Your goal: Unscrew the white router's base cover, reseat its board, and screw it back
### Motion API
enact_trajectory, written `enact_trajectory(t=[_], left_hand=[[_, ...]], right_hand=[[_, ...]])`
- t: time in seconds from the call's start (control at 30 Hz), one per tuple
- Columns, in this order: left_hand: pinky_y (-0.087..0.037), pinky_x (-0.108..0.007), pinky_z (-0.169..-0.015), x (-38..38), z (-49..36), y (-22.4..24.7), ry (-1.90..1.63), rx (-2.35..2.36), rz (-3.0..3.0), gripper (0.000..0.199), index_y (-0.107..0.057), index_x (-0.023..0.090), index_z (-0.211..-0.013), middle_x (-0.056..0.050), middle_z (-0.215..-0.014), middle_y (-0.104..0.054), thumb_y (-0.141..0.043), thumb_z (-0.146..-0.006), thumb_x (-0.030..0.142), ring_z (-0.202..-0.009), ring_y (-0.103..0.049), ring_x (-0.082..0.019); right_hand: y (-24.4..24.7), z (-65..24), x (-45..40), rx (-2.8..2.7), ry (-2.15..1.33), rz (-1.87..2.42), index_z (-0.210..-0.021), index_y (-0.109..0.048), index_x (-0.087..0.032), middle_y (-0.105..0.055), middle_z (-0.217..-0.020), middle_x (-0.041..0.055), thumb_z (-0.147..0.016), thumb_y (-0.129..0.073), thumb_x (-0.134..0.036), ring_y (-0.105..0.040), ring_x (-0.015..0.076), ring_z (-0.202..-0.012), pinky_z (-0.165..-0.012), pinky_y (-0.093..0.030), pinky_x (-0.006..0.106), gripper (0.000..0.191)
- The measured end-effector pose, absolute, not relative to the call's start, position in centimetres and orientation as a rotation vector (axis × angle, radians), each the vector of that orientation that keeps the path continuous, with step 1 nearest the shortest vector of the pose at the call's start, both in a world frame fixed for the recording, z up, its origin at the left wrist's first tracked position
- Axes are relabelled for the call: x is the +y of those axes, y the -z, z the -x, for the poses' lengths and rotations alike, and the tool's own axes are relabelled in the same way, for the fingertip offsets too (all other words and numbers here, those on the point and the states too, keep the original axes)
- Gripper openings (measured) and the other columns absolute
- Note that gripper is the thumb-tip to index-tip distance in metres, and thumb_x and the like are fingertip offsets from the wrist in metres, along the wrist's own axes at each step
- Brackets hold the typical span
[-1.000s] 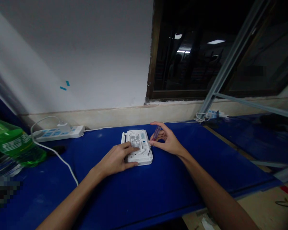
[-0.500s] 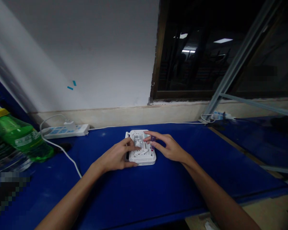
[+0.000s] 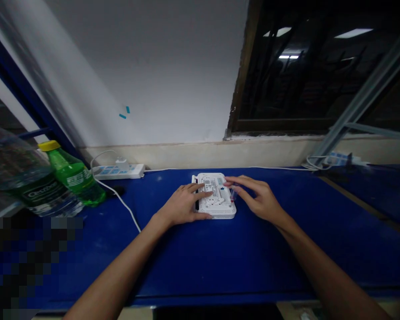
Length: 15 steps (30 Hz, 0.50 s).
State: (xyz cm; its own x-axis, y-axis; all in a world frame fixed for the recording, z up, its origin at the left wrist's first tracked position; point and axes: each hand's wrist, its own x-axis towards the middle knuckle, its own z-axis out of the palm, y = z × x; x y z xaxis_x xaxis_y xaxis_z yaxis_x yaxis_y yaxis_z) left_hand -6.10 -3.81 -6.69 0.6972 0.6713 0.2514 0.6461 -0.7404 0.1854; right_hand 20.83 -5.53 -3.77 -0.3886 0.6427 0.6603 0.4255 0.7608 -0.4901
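Observation:
A white device (image 3: 220,207) with rounded corners and a perforated face lies flat on the blue table (image 3: 200,262). My left hand (image 3: 186,204) rests on its left side, fingers spread over the face and thumb at the near edge. At the device's right side, my right hand (image 3: 258,198) has its fingers closed round a small screwdriver (image 3: 234,194) with a clear, purplish handle and a red part low down. The screwdriver stands nearly upright, its lower end near the device's right near corner; whether the tip touches a screw is too small to tell.
A green bottle (image 3: 76,175) with a yellow cap and a large clear bottle (image 3: 43,191) are at the left. Behind them lies a white power strip (image 3: 133,171), its cable running forward. Another strip (image 3: 340,158) sits by a metal frame (image 3: 333,133) at the right.
The view has swung left, so everything appears further right. My left fingers lie flatter and more spread on the device. The screwdriver leans more, and my right hand still holds it.

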Motion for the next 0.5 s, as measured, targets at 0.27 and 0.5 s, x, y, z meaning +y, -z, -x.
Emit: enact_trajectory(t=[0.27, 0.5], left_hand=[[-0.039, -0.054, -0.109, -3.9, 6.0, 6.9, -0.437, 1.112, -2.826, 0.076, -0.042, 0.030, -0.147, -0.013, -0.153, -0.040, -0.060, -0.084, 0.069, -0.136, -0.044, -0.035], [-0.039, -0.056, -0.109, -4.0, 5.9, 6.9, -0.447, 1.122, -2.819, 0.077, -0.043, 0.028, -0.146, -0.013, -0.151, -0.043, -0.062, -0.083, 0.068, -0.136, -0.044, -0.037]], right_hand=[[4.3, -21.6, -5.0, -2.032, -0.177, 0.846, -0.131, -0.063, -0.026, -0.072, -0.098, 0.0067, -0.096, -0.056, -0.034, -0.065, 0.0237, -0.092, -0.084, -0.052, 0.041, 0.036], [5.3, -21.0, -4.9, -1.952, -0.329, 0.915, -0.134, -0.059, -0.027, -0.074, -0.108, 0.0066, -0.095, -0.058, -0.030, -0.068, 0.0240, -0.097, -0.091, -0.052, 0.044, 0.039]])
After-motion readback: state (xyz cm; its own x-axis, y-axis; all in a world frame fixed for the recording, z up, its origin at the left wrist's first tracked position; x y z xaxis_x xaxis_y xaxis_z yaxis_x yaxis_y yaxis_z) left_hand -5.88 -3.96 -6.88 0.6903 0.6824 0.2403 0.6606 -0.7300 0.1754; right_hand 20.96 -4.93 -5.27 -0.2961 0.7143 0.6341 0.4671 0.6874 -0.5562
